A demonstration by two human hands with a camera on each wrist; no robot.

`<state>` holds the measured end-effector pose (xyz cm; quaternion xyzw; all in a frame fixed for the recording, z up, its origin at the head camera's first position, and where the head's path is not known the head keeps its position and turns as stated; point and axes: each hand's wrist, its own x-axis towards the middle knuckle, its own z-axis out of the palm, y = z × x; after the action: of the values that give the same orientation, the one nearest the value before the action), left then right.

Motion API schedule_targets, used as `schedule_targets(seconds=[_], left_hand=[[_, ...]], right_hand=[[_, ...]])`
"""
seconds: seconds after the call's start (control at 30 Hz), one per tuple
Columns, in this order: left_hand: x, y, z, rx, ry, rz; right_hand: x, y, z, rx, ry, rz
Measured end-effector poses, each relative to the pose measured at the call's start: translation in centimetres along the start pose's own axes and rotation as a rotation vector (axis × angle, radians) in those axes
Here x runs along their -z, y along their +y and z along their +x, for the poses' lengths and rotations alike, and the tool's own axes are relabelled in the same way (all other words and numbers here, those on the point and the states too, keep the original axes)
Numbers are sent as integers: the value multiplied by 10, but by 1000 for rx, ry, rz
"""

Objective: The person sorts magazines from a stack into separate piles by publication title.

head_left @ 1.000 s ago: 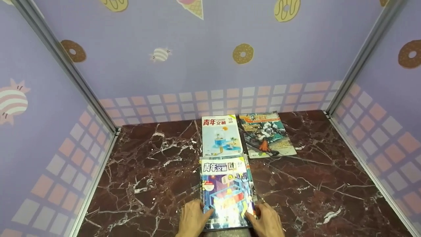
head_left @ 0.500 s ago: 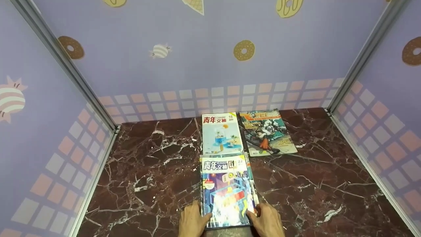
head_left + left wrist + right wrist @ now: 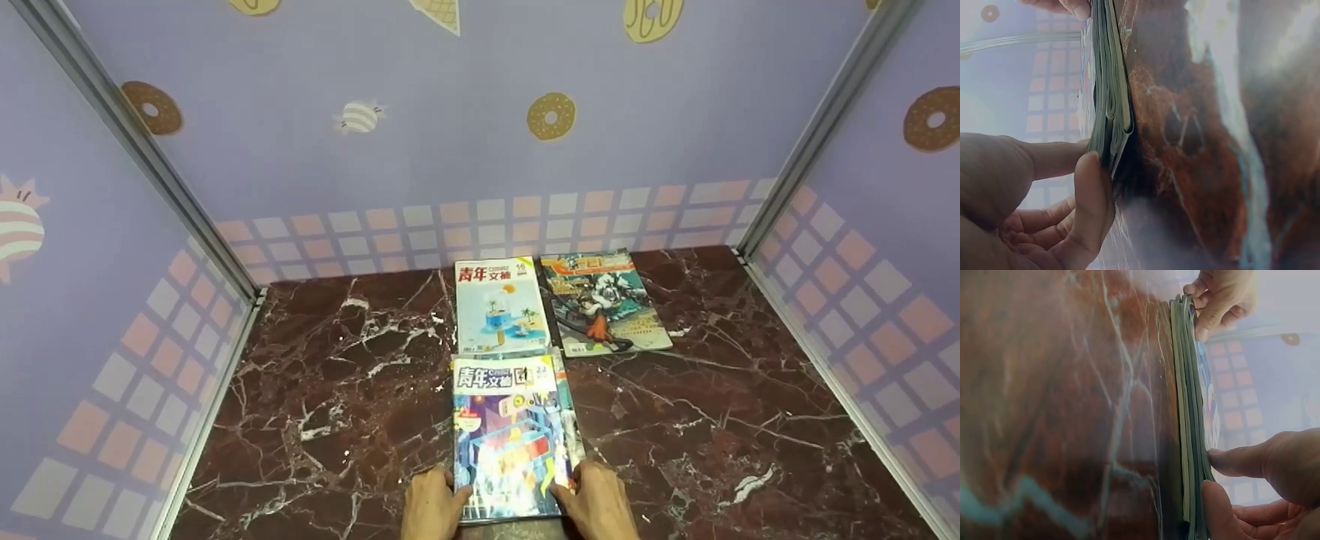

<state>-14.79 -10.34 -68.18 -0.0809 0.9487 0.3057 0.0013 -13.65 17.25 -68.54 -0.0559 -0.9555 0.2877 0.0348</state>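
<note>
A stack of magazines lies at the near middle, topped by a colourful magazine (image 3: 504, 439) with a purple and blue cover. My left hand (image 3: 433, 501) holds the stack's near left corner and my right hand (image 3: 598, 501) its near right corner, both thumbs over the cover. The left wrist view shows the thumb on the cover side and a finger against the layered edges (image 3: 1107, 84). In the right wrist view, thumb and forefinger pinch at the page edges (image 3: 1188, 399). Part of a magazine underneath sticks out along the right side.
Beyond the stack lies a white-and-blue magazine (image 3: 502, 307), its lower edge meeting the stack. Right of it is a dark magazine (image 3: 607, 304) with an illustrated figure. They lie on a red-brown marble-patterned table (image 3: 337, 420), with purple panels (image 3: 450, 150) at the back and sides.
The head view has shifted slightly. Both hands stay at the stack's near corners, and the magazines keep almost the same positions.
</note>
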Motion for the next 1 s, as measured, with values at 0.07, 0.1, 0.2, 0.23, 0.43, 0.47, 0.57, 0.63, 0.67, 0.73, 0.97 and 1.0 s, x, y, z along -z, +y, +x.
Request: schedule_targets(seconds=[0.07, 0.1, 0.2, 0.23, 0.43, 0.47, 0.57, 0.63, 0.67, 0.73, 0.97, 1.0], left_hand=[[0, -2, 0, -14, 4, -8], [0, -4, -1, -17, 5, -9], [1, -5, -3, -23, 29, -5], [2, -5, -5, -21, 38, -3], [32, 16, -14, 84, -115, -214], [41, 21, -15, 107, -164, -270], [60, 32, -19, 156, -278, -385], [68, 37, -22, 165, -316, -416], [69, 38, -22, 168, -326, -423], [70, 40, -23, 191, -345, -448], [64, 38, -23, 300, -380, -660], [63, 37, -23, 307, -387, -694]], right_hand=[[-5, 4, 1, 4, -6, 2], [-7, 5, 2, 8, -9, 5], [-10, 7, 1, 9, -7, 24], [-11, 7, 1, 15, -3, 25], [-13, 6, -2, 39, 30, 23], [-13, 6, -2, 39, 31, 27], [-12, 7, -1, 40, 26, 37], [-12, 8, 0, 47, 23, 40], [-12, 8, 1, 51, 21, 41], [-13, 9, 1, 59, 18, 45], [-7, 12, 3, 40, -8, 95], [-5, 11, 3, 32, -15, 102]])
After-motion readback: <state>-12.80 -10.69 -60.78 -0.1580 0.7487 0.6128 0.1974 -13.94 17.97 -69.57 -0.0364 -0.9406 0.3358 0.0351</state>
